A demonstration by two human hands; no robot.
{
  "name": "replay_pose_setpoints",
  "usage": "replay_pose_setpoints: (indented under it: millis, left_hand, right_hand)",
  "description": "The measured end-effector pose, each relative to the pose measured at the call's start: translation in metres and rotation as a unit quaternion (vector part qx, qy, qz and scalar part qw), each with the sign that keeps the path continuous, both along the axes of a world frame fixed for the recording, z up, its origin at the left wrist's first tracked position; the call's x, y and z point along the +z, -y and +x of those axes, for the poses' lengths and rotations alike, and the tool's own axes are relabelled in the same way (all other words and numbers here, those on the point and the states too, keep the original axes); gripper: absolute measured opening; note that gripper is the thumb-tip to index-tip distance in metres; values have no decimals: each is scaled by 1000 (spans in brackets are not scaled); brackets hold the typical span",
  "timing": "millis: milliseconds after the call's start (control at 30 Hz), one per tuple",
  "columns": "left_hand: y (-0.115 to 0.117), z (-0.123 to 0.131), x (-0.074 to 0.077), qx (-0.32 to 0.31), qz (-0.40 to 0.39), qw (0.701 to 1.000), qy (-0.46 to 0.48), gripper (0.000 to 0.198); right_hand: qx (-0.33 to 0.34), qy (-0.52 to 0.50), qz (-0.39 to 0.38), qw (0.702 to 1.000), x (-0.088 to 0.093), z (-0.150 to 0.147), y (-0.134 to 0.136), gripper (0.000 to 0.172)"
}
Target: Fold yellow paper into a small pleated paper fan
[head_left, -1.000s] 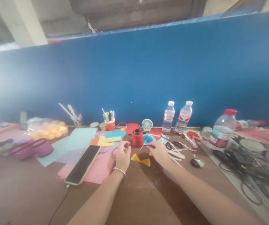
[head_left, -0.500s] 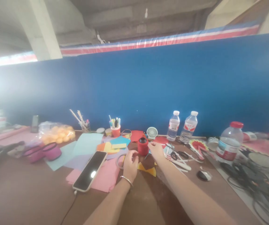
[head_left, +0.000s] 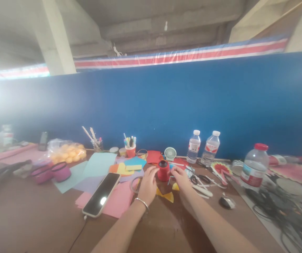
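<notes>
A small red cylinder with a dark, ring-like top stands upright on the brown table between my hands. My left hand is at its left side, its curled fingertips against the red wall. From the other side my right hand meets it with thumb and forefinger close together at its edge. Whether a small piece lies in the right fingertips is too blurred to tell. Yellow paper pieces lie just in front of the cylinder. A grey tape ring lies beside my left hand.
A phone rests on pink paper at left, its cable running forward. Scissors and paper strips lie at right, near a mouse. Water bottles, a small fan and a pen cup stand along the blue wall.
My left hand has moved up and right to the red cylinder. My right hand has come lower beside it. The whole view has shifted slightly.
</notes>
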State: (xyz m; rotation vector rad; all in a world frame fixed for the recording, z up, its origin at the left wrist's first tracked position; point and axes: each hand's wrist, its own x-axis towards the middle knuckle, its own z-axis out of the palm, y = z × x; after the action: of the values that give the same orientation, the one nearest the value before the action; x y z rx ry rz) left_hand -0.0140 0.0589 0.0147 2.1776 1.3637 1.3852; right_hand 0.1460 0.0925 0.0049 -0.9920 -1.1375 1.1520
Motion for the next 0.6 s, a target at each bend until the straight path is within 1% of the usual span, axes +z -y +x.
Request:
replay_pose_setpoints:
  millis: [67, 100, 133, 167, 233, 300, 367, 500, 567, 600]
  left_hand:
    - [-10, 2, 13, -31, -8, 998, -58, 48]
    - [-17, 4, 21, -45, -26, 996, -77, 45]
    - [-24, 6, 28, -55, -54, 993, -85, 43]
    - [-32, 9, 34, -71, -97, 989, -84, 46]
    - [-47, 13, 43, -90, -136, 983, -83, 67]
    - [-59, 17, 45, -87, -172, 979, -70, 80]
    - [-66, 18, 44, -65, -192, 979, -38, 85]
    - [-72, 13, 43, 9, -196, 977, 79, 79]
    - [-76, 8, 48, 43, -202, 965, 160, 74]
    - [-78, 5, 51, 55, -209, 955, 204, 71]
  right_hand:
    - [32, 15, 23, 999, 1, 2, 11, 7]
    - [49, 22, 32, 998, 2, 3, 17, 6]
    - [65, 29, 41, 997, 3, 2, 23, 6]
    - [80, 35, 47, 995, 4, 2, 28, 5]
    - [99, 45, 59, 992, 5, 0, 38, 5]
    - [110, 57, 73, 990, 5, -2, 44, 5]
    - [111, 82, 92, 986, 3, -2, 48, 6]
    - [100, 148, 118, 977, -2, 4, 53, 7]
    - [99, 163, 118, 974, -3, 8, 56, 7]
    - [98, 167, 118, 974, -3, 10, 58, 7]
